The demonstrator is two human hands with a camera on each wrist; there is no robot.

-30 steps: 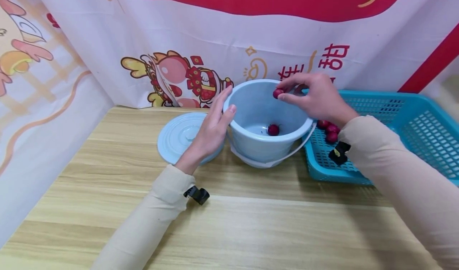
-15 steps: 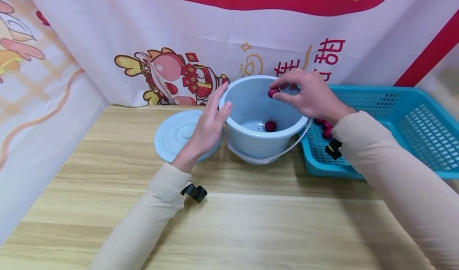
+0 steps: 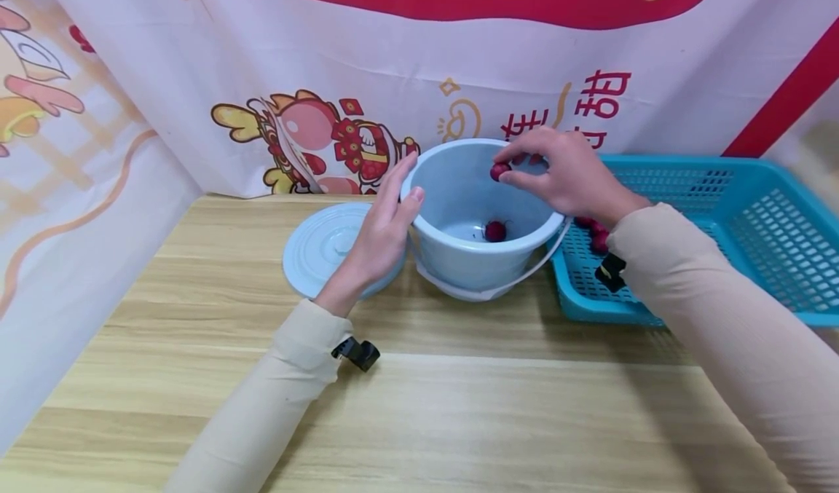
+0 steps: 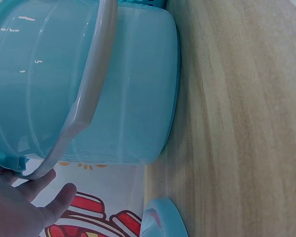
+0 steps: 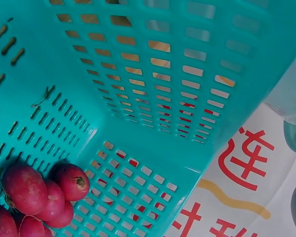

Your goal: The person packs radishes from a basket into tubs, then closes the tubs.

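Observation:
Above the light blue bucket (image 3: 472,263), near its far right rim, my right hand (image 3: 570,176) pinches a small red radish (image 3: 499,171) between thumb and fingertips. Another radish (image 3: 495,231) lies on the bucket floor. My left hand (image 3: 383,231) rests with extended fingers against the left side of the rim. In the left wrist view this hand (image 4: 15,205) is close to where the pale bucket handle (image 4: 91,84) joins the rim. Several radishes (image 5: 24,190) are heaped in the teal basket (image 5: 153,143); in the head view, the right forearm partly hides them.
To the left of the bucket, a round blue lid (image 3: 317,249) lies flat on the wooden table (image 3: 419,420), partly behind the left hand. The basket stands just right of the bucket. A printed cloth (image 3: 367,49) hangs behind everything.
The head view has shifted slightly. Both hands, the pinched radish and the bucket keep nearly the same places relative to each other.

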